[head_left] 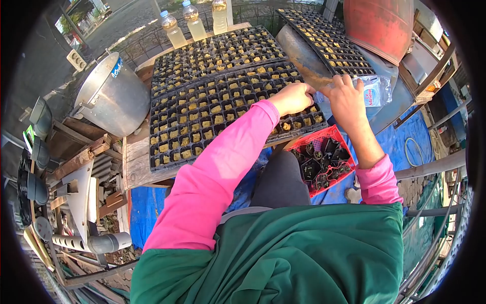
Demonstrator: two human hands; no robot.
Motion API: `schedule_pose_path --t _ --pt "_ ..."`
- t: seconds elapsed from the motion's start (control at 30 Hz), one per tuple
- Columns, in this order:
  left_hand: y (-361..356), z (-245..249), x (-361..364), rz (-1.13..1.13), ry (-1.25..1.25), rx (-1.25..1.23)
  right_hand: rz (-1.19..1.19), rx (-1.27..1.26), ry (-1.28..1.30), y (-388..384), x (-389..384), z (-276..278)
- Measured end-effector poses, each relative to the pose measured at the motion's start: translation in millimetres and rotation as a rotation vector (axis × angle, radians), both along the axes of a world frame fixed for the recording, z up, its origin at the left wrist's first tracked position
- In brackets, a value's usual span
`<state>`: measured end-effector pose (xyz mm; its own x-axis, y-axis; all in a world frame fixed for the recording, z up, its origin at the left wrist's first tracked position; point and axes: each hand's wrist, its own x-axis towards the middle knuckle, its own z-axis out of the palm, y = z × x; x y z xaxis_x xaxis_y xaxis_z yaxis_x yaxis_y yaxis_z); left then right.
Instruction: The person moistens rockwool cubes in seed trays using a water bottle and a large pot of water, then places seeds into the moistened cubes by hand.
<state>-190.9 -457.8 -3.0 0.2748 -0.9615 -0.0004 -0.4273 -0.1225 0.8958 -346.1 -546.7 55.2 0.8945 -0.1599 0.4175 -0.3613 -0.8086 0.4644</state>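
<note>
My right hand [347, 99] is wrapped round a clear plastic bottle [375, 91], which lies on its side with its label to the right. Close beside it, my left hand [294, 98] has its fingers pressed together near the bottle's neck end, over the right edge of the front black seedling tray [212, 110]. What those fingers hold is hidden. Small yellowish-brown blocks fill many of the tray's cells. A second black tray [212, 53] of such blocks lies directly behind it.
Three bottles [195, 24] stand behind the trays. A large metal pot [114, 96] is at the left. Another seedling tray [329, 43] rests on a blue drum, beside a red barrel [379, 25]. A red crate [324, 188] with dark pots sits below my right hand.
</note>
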Motion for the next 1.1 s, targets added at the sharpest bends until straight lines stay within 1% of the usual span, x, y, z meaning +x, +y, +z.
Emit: schedule_pose_path --t 0.07,0.13,0.2,0.23,0.27,0.3,0.33,0.37,0.4,0.47,0.53,0.57,0.6,0.67,0.7,0.73,0.77,0.8,0.87,0.9,0.97,1.0,1.07,1.1 --pt "9.5 8.2 5.2 0.022 0.011 -0.002 -0.008 0.004 0.020 3.3 4.6 6.4" --pt "22.7 15.7 13.6 0.045 0.027 -0.016 -0.023 0.174 0.030 10.9 10.1 14.4" --pt "38.9 28.3 26.3 0.067 -0.068 0.010 0.020 0.213 0.048 17.5 20.3 20.9" --pt "44.4 28.1 35.8 0.089 -0.076 -0.002 0.057 0.267 0.026 22.4 26.8 22.6" --pt "54.6 29.9 43.1 0.119 -0.022 -0.040 0.095 0.319 0.004 27.6 34.4 25.3" --pt "69.6 40.2 47.9 0.146 -0.043 -0.038 0.100 0.388 0.025 34.6 43.4 29.4" --pt "85.2 50.5 52.5 0.171 -0.064 -0.036 0.112 0.387 0.023 37.3 53.8 28.1" --pt "93.2 44.2 68.5 0.171 -0.025 -0.059 0.205 0.433 -0.007 38.8 65.9 23.7" --pt "111.9 58.4 70.2 0.204 -0.042 -0.034 0.299 0.478 -0.037 42.1 76.4 22.7" --pt "141.5 68.1 83.9 0.278 0.067 -0.071 0.341 0.499 -0.032 63.7 98.7 30.6" --pt "171.4 75.8 102.7 0.352 0.113 -0.107 0.415 0.589 -0.060 85.5 122.0 37.7" --pt "186.9 81.1 111.4 0.381 0.085 -0.132 0.431 0.601 -0.040 95.5 135.2 42.8" --pt "203.7 85.9 121.3 0.401 0.110 -0.158 0.443 0.602 -0.040 106.2 148.6 46.6" --pt "236.8 102.1 132.4 0.469 0.097 -0.202 0.561 0.672 -0.077 126.6 175.5 54.4" --pt "252.3 109.8 137.7 0.516 0.101 -0.219 0.638 0.664 -0.087 134.3 190.7 57.4" --pt "267.4 116.9 143.6 0.561 0.104 -0.237 0.647 0.662 -0.086 144.6 203.3 60.8" --pt "282.0 123.9 149.5 0.623 0.117 -0.261 0.706 0.756 -0.085 156.5 215.2 64.3" --pt "296.2 128.9 159.0 0.682 0.073 -0.257 0.765 0.850 -0.082 168.1 228.5 67.6" --pt "324.8 137.4 176.7 0.793 -0.038 -0.285 0.783 0.889 -0.090 189.8 257.3 72.8" --pt "338.0 140.9 185.0 0.798 -0.040 -0.286 0.826 0.966 -0.110 202.0 268.1 77.7" --pt "362.7 148.1 201.7 1.017 -0.253 -0.294 0.903 1.092 -0.112 220.5 295.1 88.7" --pt "375.8 149.9 210.9 1.022 -0.256 -0.296 0.875 1.138 -0.098 232.9 302.5 100.2" --pt "400.4 148.5 229.9 1.209 -0.509 -0.275 0.960 1.118 -0.178 250.6 328.5 114.1" --pt "410.0 145.4 239.4 1.266 -0.537 -0.266 1.025 1.129 -0.253 259.9 341.2 120.0"
